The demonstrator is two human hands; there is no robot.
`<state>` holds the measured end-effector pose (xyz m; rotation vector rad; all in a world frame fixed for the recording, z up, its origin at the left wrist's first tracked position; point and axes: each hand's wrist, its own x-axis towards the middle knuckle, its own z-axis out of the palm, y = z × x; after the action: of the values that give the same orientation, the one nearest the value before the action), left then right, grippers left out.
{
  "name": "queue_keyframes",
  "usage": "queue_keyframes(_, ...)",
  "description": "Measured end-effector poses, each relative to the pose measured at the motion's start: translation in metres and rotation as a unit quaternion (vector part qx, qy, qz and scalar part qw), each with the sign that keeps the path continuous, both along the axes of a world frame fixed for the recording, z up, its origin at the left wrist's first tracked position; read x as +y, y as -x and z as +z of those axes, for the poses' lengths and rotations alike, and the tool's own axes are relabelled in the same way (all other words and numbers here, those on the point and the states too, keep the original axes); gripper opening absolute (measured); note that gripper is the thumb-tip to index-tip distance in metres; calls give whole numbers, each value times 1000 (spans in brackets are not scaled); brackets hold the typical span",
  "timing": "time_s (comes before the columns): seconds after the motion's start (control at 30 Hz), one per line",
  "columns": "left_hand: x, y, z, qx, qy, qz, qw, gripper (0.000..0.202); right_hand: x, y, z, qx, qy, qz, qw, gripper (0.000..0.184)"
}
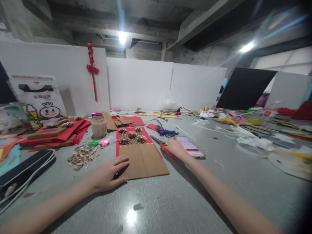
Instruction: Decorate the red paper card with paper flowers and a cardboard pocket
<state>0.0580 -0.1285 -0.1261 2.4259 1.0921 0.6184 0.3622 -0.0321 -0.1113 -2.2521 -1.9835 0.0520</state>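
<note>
My left hand [110,174] rests with fingers apart on the left edge of a flat piece of brown cardboard [143,161]. The cardboard overlaps the lower part of a red card [148,138] that bears several brown paper-like flowers [132,135] with green stems. To the right, my right hand [175,148] is closed on the orange handle of a pair of scissors [168,150]; their blades point up and left, towards the red card. Its fingers partly hide the handle. A lit phone [191,147] lies beside that hand, and a blue glue gun [167,132] just beyond.
Left of the cardboard are wood-coloured scraps [83,155], green [93,143] and pink [104,142] packets and a jar [99,126]. A black power strip [26,165] with white cable lies at far left. Yellow cable [156,113] crosses the back; crumpled white material [255,143] litters the right.
</note>
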Motion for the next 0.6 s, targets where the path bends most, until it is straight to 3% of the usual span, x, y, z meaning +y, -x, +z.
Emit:
queue_keyframes(0.23, 0, 1, 0, 144, -43, -12, 989, 58, 0, -1, 0, -26, -5, 18, 999, 33)
queue_keyframes(0.37, -2, 0, 0, 150, -51, -13, 987, 60, -7, 5, 1, -57, -24, 19, 998, 31)
queue_keyframes(0.47, -1, 0, -2, 138, -49, -4, 989, 60, -18, 18, 3, -88, -93, 16, 992, 29)
queue_keyframes(0.53, -1, 1, -4, 133, -47, 0, 990, 60, -27, 30, 3, -76, -163, 79, 980, 31)
queue_keyframes(0.6, 0, 1, -5, 131, -46, -2, 990, 59, -35, 43, 0, -24, -194, 209, 958, 35)
